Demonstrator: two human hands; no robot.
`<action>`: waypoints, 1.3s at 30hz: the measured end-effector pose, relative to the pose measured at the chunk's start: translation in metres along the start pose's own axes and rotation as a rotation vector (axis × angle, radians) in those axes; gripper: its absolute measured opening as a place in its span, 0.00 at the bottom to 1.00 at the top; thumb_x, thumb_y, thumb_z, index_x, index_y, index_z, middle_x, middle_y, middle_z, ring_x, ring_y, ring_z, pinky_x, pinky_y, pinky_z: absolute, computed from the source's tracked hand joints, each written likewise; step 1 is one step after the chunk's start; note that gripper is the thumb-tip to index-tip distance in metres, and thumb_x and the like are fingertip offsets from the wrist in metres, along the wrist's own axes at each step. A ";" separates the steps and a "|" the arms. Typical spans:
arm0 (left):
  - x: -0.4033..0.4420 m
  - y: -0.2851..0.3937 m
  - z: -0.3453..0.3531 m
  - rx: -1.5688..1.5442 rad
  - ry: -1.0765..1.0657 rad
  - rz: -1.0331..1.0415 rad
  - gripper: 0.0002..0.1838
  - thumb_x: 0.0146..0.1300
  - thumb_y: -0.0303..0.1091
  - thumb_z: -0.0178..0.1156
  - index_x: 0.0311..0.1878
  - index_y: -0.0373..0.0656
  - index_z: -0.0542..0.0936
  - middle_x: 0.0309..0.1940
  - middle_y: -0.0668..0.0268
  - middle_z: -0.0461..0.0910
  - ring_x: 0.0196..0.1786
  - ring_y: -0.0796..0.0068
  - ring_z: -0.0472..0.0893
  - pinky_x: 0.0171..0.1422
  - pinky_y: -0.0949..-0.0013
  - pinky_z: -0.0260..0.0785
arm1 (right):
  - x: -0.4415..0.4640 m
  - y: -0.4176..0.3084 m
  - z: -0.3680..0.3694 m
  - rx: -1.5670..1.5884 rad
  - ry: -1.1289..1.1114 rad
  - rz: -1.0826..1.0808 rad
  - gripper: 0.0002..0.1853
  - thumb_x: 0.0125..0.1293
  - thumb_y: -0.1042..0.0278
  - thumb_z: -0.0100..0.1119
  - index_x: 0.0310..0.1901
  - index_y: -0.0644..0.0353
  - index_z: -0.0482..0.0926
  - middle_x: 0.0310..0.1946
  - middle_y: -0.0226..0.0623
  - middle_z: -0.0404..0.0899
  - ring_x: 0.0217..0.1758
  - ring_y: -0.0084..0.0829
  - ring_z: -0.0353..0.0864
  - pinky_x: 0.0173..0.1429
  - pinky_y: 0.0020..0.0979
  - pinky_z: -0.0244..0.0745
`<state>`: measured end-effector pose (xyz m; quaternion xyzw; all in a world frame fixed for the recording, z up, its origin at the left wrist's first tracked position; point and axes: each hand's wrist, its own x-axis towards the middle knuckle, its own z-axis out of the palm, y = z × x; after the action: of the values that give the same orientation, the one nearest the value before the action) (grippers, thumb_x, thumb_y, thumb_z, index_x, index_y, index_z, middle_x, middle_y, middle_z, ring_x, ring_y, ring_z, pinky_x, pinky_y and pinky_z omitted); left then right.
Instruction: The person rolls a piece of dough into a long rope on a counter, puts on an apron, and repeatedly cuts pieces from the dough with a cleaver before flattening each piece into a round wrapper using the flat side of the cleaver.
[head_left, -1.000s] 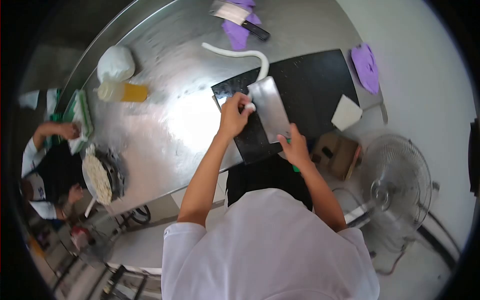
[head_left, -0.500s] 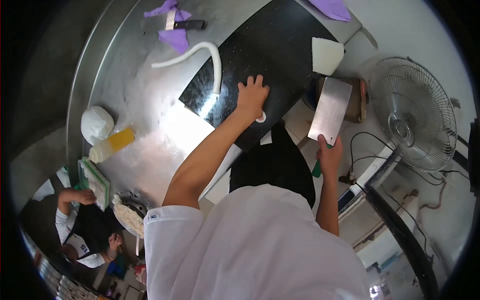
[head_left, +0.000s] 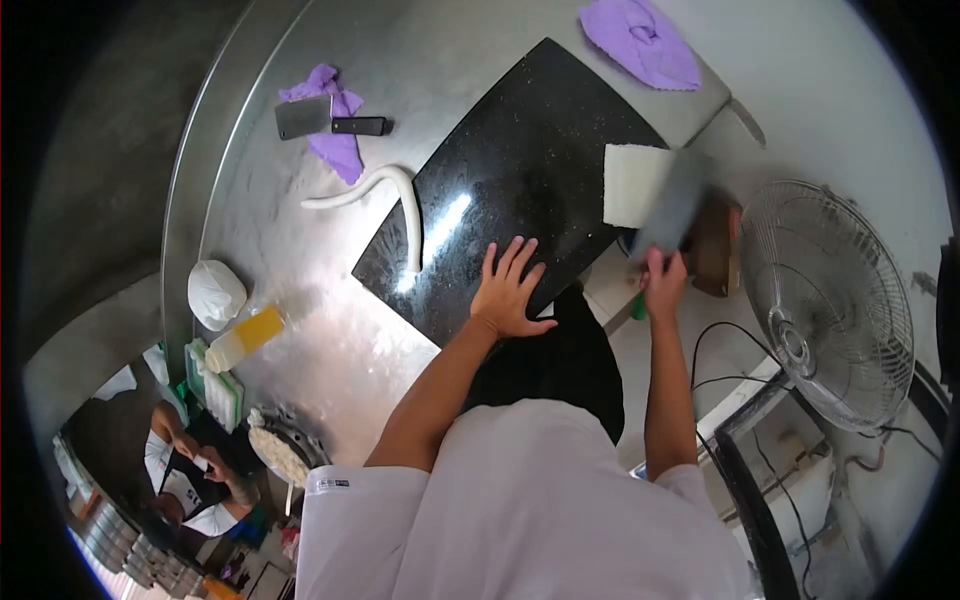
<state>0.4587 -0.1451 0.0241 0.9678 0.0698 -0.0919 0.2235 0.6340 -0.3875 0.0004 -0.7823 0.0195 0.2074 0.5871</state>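
My left hand [head_left: 508, 292] lies flat on the near edge of a black board [head_left: 520, 150], its fingers spread. My right hand [head_left: 663, 280] grips a broad rectangular cleaver [head_left: 676, 200] with a green handle, off the board's right side. The blade is smeared by motion and overlaps the view of a white square pad [head_left: 632, 186], perhaps a folded cloth, at the board's right edge; whether they touch I cannot tell. A long white dough rope [head_left: 411, 225] curves from the board onto the steel table.
A second cleaver [head_left: 305, 118] rests on a purple cloth [head_left: 340, 155]. Another purple cloth [head_left: 645, 45] lies at the back right. Left stand a white bundle [head_left: 216, 294] and a bottle of yellow liquid [head_left: 245, 338]. A fan [head_left: 825, 300] is on the right; a co-worker [head_left: 195, 470] is lower left.
My left hand has spread its fingers wider; the small white piece beside it is out of sight. The cleaver has swung up toward the white pad. The whole view has shifted.
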 end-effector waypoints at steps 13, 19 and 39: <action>0.000 -0.005 0.011 -0.155 0.176 0.150 0.43 0.41 0.70 0.69 0.52 0.42 0.82 0.77 0.57 0.63 0.80 0.53 0.58 0.76 0.22 0.39 | 0.013 -0.015 0.002 -0.690 0.052 0.001 0.27 0.69 0.48 0.67 0.51 0.69 0.76 0.36 0.46 0.82 0.38 0.37 0.83 0.45 0.36 0.77; 0.004 -0.006 0.007 -0.063 0.207 0.309 0.40 0.46 0.66 0.68 0.54 0.43 0.81 0.75 0.58 0.65 0.80 0.54 0.59 0.78 0.26 0.38 | -0.094 -0.006 0.004 -0.407 0.117 0.109 0.22 0.72 0.48 0.64 0.35 0.61 0.74 0.18 0.28 0.71 0.16 0.19 0.68 0.21 0.26 0.63; 0.002 -0.020 -0.026 -0.860 0.663 -0.062 0.43 0.64 0.52 0.63 0.75 0.34 0.62 0.77 0.42 0.54 0.78 0.38 0.56 0.80 0.39 0.46 | -0.222 0.014 0.086 -0.344 -0.247 0.020 0.29 0.51 0.46 0.79 0.45 0.63 0.83 0.36 0.49 0.86 0.40 0.47 0.86 0.47 0.43 0.78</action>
<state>0.4609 -0.1156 0.0382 0.7638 0.1963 0.2483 0.5626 0.4014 -0.3598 0.0452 -0.8394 -0.0806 0.3077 0.4408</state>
